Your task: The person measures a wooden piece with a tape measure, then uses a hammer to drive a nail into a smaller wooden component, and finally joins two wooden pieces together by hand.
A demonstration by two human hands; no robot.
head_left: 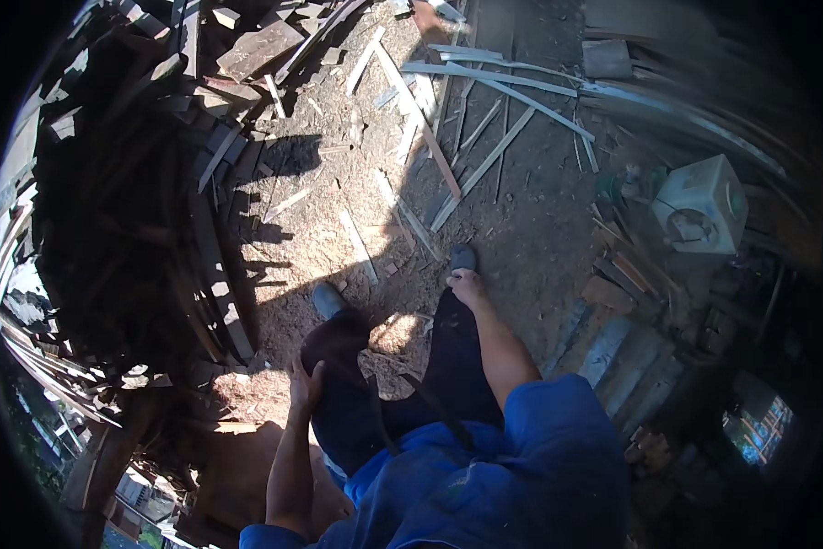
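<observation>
My left hand (305, 386) rests beside my left thigh in dark trousers (336, 352), with thumb and fingers apart and holding nothing visible. At my right knee, my right hand (466, 285) has its fingers curled; whatever it may hold is too small to make out. Beyond that hand sits a grey shoe (462, 256), and another grey shoe (327, 298) stands on the dirt floor (297, 238) to the left. Dark straps hang over my lap.
Piles of scrap boards (219, 284) line the left in deep shade. Loose pale slats (494, 174) lie crossed ahead on the sawdust-strewn ground. A white plastic container (709, 206) stands at the right, near stacked planks (613, 357) and short wood pieces.
</observation>
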